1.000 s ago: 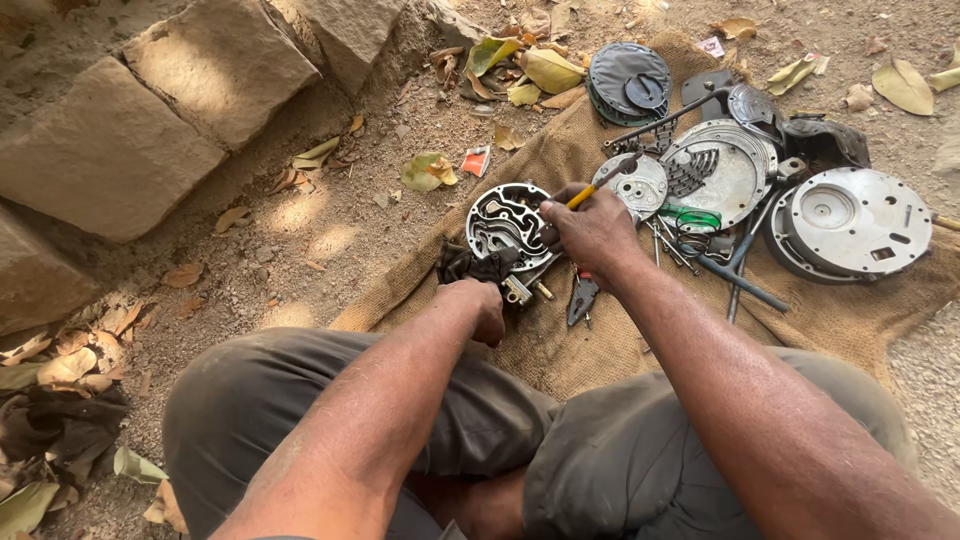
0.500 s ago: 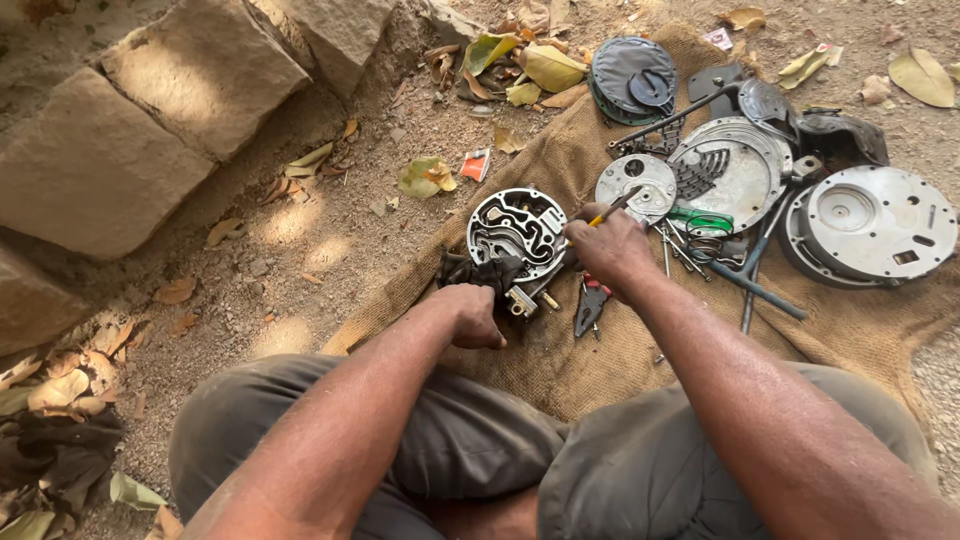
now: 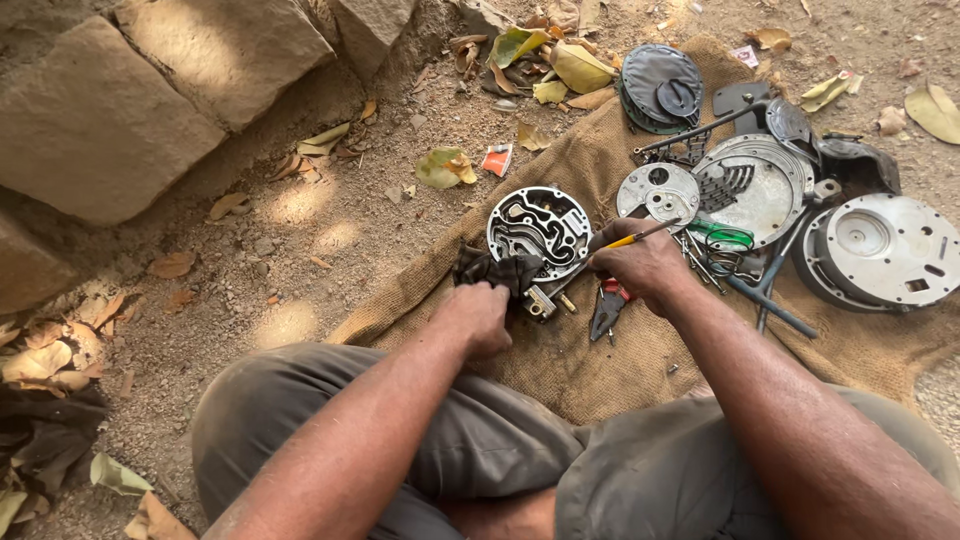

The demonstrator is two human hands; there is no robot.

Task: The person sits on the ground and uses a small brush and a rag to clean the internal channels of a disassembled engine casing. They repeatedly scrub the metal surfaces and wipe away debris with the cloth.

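A round metal plate with curved channels (image 3: pixel 538 232) lies on a burlap sack (image 3: pixel 610 350) in front of my knees. My left hand (image 3: pixel 476 318) is closed on a dark rag (image 3: pixel 497 270) bunched at the plate's near edge. My right hand (image 3: pixel 645 266) grips a yellow-handled screwdriver (image 3: pixel 632 240); its shaft slants down toward a small metal piece (image 3: pixel 541 303) below the plate. Red-handled pliers (image 3: pixel 607 305) lie just under my right hand.
More round metal parts lie to the right on the sack: a perforated disc (image 3: pixel 660 193), a silver cover (image 3: pixel 752 187), a large housing (image 3: pixel 882 252), a dark cap (image 3: pixel 661 86). Long rods (image 3: pixel 768 306) lie among them. Large stones (image 3: pixel 110 120) and dry leaves border the dirt at left.
Both hands have shifted slightly toward me along the plate's near edge, the right still on the screwdriver. The camera view has drifted a little.
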